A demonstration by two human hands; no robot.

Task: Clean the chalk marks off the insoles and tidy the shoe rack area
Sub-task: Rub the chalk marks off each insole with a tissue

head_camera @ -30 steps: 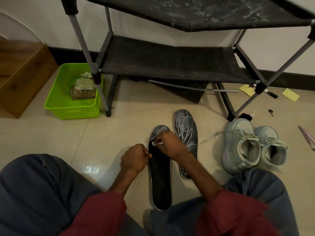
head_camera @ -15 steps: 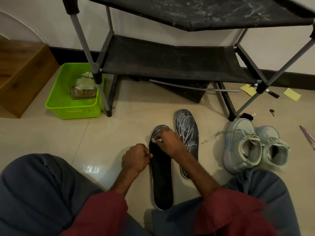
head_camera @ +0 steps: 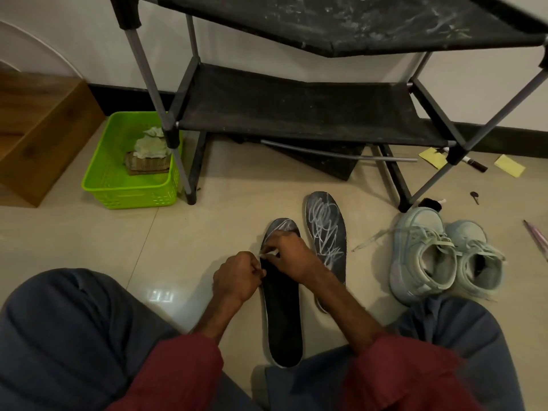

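Note:
Two black insoles lie side by side on the tiled floor. The near insole (head_camera: 283, 318) is dark over its heel and middle, with chalk lines only at its toe. My left hand (head_camera: 237, 277) grips its left edge. My right hand (head_camera: 289, 256) pinches a small white wipe (head_camera: 268, 253) and presses it on the insole's forepart. The far insole (head_camera: 327, 232) is covered in white chalk scribbles and lies untouched to the right. The black shoe rack (head_camera: 296, 114) stands behind, and its top shelf is dusted with chalk.
A green basket (head_camera: 130, 191) holding crumpled tissues and a cloth sits left of the rack. A pair of pale sneakers (head_camera: 444, 256) stands at the right. Yellow notes (head_camera: 509, 165), a marker (head_camera: 471, 163) and a loose grey rod (head_camera: 338, 154) lie on the floor. A wooden step (head_camera: 38, 134) is at far left.
My right hand has slid the wipe slightly leftward and nearer my left hand on the insole's forepart. The view has shifted a little.

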